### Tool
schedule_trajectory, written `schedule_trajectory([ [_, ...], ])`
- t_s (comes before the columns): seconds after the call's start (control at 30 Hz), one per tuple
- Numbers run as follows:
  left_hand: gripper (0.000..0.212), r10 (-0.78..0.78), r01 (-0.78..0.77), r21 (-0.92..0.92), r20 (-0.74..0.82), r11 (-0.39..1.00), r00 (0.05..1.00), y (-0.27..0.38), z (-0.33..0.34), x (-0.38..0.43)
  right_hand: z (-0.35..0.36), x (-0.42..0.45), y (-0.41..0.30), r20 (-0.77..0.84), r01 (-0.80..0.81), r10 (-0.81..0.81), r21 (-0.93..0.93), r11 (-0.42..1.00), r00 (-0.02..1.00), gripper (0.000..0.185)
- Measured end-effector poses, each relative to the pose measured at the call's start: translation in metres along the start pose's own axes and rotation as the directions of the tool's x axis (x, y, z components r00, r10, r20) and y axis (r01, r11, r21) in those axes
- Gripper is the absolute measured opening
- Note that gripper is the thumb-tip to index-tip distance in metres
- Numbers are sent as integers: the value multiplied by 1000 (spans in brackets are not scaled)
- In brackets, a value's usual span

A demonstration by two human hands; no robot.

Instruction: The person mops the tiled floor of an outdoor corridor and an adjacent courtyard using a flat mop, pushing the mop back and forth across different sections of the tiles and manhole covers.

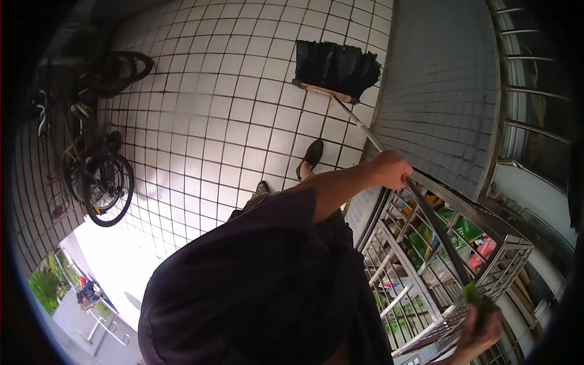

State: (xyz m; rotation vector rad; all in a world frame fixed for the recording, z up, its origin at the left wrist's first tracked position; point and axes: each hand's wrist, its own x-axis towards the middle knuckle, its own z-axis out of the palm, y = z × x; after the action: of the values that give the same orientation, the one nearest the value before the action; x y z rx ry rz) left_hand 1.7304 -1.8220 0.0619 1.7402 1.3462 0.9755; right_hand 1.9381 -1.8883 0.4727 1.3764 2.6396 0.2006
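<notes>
A long-handled mop (360,123) slants from the tiled floor up past my right side. Its wide head (325,91) has a pinkish bar, and a ragged black plastic sheet (335,64) spreads flat from it over the tiles. My left hand (391,169) reaches across my body and is wrapped around the middle of the handle. Lower right, my right hand (481,326) grips the handle's upper end, by a green piece (471,294). The fingers of my right hand are partly in shadow.
To my right, a metal-barred rack (410,273) holds bags and packages, close to the handle. A grey tiled wall (433,91) runs beside the mop head, with a barred window (534,91) above. Bicycles (107,189) stand at left. My black shoe (312,153) is on white floor tiles (205,91).
</notes>
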Motion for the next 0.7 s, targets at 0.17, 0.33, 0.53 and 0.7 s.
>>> schedule_trajectory([
  [0.17,25,-49,46,-84,-40,995,998,11,-35,-72,-6,22,15,-47,-140,148,144,980,988,28],
  [0.33,29,-247,246,-21,-98,969,964,1,-32,-191,30,41,-10,78,-77,49,409,909,996,19],
  [0.53,41,-674,647,196,138,737,726,-18,-42,-393,122,52,-163,193,98,-243,556,825,951,23],
  [0.7,41,-861,838,200,166,507,481,-24,-28,-559,189,34,-301,181,249,-502,698,671,846,29],
])
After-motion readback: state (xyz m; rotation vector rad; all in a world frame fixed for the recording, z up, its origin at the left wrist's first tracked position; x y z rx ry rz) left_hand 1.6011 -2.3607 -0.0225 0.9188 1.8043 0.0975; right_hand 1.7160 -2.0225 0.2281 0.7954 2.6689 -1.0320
